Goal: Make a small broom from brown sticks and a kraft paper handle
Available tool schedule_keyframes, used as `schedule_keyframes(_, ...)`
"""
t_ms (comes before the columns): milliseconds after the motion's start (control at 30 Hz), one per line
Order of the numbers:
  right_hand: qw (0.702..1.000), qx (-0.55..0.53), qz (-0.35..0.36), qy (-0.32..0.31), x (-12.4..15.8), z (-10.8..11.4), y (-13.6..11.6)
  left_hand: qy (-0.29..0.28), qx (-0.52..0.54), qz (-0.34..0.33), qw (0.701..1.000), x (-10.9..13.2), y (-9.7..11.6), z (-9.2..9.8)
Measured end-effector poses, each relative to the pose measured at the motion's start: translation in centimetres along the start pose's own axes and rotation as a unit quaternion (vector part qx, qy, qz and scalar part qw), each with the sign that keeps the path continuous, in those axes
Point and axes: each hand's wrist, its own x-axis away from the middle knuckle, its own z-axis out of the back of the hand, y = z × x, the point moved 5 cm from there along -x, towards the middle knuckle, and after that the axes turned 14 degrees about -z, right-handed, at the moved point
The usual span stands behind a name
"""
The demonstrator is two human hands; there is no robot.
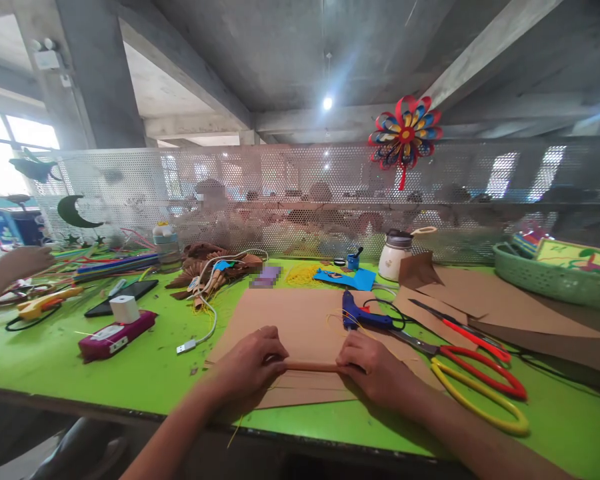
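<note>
In front of me a folded or rolled strip of brown paper (311, 366) runs left to right over larger brown sheets (290, 320). My left hand (253, 360) is closed, its thumb and fingers pinching the strip's left end. The other end is pinched the same way by my right hand (373, 367). Just beyond that hand a blue glue gun (375, 320) lies on the sheets, its nozzle close to my fingers. Large scissors (480, 380) with one red and one yellow handle lie to the right, near my right forearm.
A red-handled cutting tool (475, 337) lies farther right, before a green basket (545, 277). To the left are a purple power strip (117, 337), a white cable (215, 313) and a yellow glue gun (47, 305). A co-worker's hand (27, 260) reaches in at far left. A perforated screen (280, 180) stands behind.
</note>
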Motion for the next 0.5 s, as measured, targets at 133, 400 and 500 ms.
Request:
schedule_keyframes(133, 1.0, -0.004, 0.002, -0.009, 0.4, 0.29, -0.13, -0.005, 0.01, -0.002, 1.0, -0.18, 0.19, 0.06)
schedule_keyframes(400, 1.0, 0.0, 0.02, -0.013, 0.6, 0.65, -0.15, -0.012, 0.015, -0.012, 1.0, -0.65, 0.17, -0.05)
schedule_keyframes(500, 1.0, 0.002, 0.008, -0.015, 0.52, 0.7, -0.05, -0.019, 0.009, -0.015, 1.0, -0.67, 0.36, 0.03)
